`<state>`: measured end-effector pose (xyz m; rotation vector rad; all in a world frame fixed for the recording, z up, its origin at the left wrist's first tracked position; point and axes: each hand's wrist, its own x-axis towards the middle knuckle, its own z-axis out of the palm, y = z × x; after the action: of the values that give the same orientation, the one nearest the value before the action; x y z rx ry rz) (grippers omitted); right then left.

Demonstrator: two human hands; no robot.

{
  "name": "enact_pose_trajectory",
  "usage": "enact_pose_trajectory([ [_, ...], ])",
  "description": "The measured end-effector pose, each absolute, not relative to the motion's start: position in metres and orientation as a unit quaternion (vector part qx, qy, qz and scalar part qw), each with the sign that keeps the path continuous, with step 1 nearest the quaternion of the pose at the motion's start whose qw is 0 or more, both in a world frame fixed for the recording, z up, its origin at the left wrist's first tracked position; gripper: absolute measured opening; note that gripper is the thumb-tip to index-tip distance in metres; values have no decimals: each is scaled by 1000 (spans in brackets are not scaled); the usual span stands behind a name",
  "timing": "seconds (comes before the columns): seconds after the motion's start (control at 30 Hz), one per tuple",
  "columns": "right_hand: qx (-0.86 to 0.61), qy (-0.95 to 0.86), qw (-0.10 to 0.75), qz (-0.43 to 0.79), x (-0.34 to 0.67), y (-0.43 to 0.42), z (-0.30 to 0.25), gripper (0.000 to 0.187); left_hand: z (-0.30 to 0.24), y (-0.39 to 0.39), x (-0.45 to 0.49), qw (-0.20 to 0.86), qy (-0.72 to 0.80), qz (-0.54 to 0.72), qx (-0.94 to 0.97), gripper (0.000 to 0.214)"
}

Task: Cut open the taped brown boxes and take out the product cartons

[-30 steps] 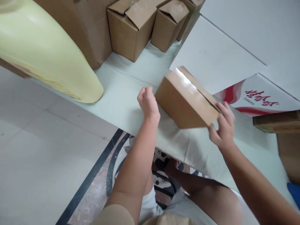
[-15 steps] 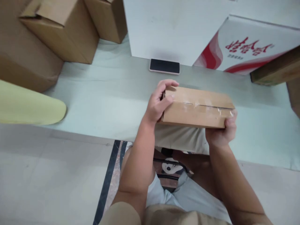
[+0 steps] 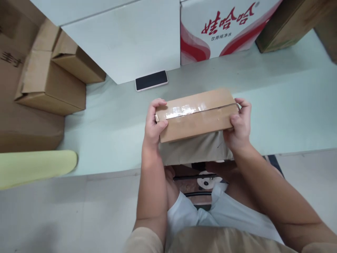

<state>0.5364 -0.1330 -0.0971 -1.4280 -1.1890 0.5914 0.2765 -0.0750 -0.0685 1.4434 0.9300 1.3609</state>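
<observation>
A flat brown cardboard box (image 3: 196,114), its top seam closed with clear tape, is held between both my hands just above the pale green sheet (image 3: 118,126) on the floor. My left hand (image 3: 154,121) grips the box's left end, thumb on top. Around the right end my right hand (image 3: 239,123) is curled the same way. A phone (image 3: 151,80) with a dark screen lies face up just beyond the box, apart from it.
Open brown cartons (image 3: 50,80) stand at the left. A white board (image 3: 123,38) and a red-and-white printed carton (image 3: 221,28) lie behind the phone. A pale yellow curved object (image 3: 34,167) lies at the lower left. A wooden-looking box (image 3: 286,24) is at the upper right.
The box swung from a tilted hold in my right hand alone to level, gripped at both ends. The view turned, bringing the phone and printed carton nearer the centre.
</observation>
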Motion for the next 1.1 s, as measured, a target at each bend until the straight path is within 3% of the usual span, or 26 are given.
enact_pose_trajectory([
  [0.23, -623, -515, 532, 253, 560, -132, -97, 61, -79, -79, 278, 482, 392, 568, 540, 67],
  [0.3, -667, -503, 505, 218, 576, -129, -98, 53, -79, -79, 278, 488, 391, 573, 530, 66],
  [0.37, -723, -514, 430, 170, 590, -125, -100, 43, -78, -81, 279, 488, 395, 572, 528, 64],
  [0.5, -775, -559, 258, 142, 600, -118, -108, 49, -75, -89, 281, 475, 415, 566, 531, 63],
  [0.67, -800, -552, 202, 116, 595, -109, -110, 25, -71, -102, 283, 472, 428, 569, 519, 56],
  [0.9, -792, -491, 345, 113, 587, -112, -87, 21, -70, -104, 284, 458, 434, 566, 531, 56],
  [1.1, -614, -350, 697, 120, 574, -125, -44, 18, -74, -105, 284, 460, 422, 570, 535, 57],
])
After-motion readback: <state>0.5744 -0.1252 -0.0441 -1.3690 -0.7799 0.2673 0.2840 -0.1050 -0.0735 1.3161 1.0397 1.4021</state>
